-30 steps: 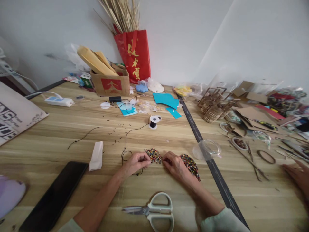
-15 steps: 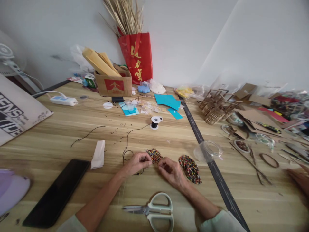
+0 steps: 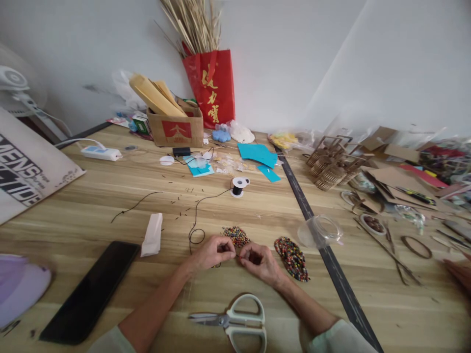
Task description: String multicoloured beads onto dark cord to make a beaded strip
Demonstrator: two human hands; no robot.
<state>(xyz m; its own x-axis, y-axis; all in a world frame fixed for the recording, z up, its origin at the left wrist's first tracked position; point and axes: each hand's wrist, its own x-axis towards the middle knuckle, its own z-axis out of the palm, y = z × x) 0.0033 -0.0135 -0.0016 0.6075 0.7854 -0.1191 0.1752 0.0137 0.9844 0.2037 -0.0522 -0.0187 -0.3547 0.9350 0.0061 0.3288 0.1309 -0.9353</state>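
My left hand (image 3: 213, 252) is closed in a pinch on the end of a thin black cord (image 3: 196, 212), which loops back to a white spool (image 3: 238, 187). Facing it, my right hand (image 3: 259, 262) pinches a tiny reddish bead (image 3: 239, 256), partly covered by the fingertips. The two sets of fingertips almost meet. Just behind them lies a small pile of multicoloured beads (image 3: 235, 235). To the right of my right hand is a larger mass of similar beads (image 3: 293, 257). Scissors (image 3: 226, 321) with pale handles lie between my forearms.
At left lie a black phone (image 3: 90, 289) and a folded white paper (image 3: 151, 234). A clear plastic container (image 3: 319, 230) stands right of the beads. Small woven baskets (image 3: 331, 164) and cardboard occupy the right rear. Another person's hand (image 3: 458, 272) shows at the right edge.
My hands have come closer together, in front of the bead pile. A reddish bead now shows at my right fingertips. The view has shifted slightly.
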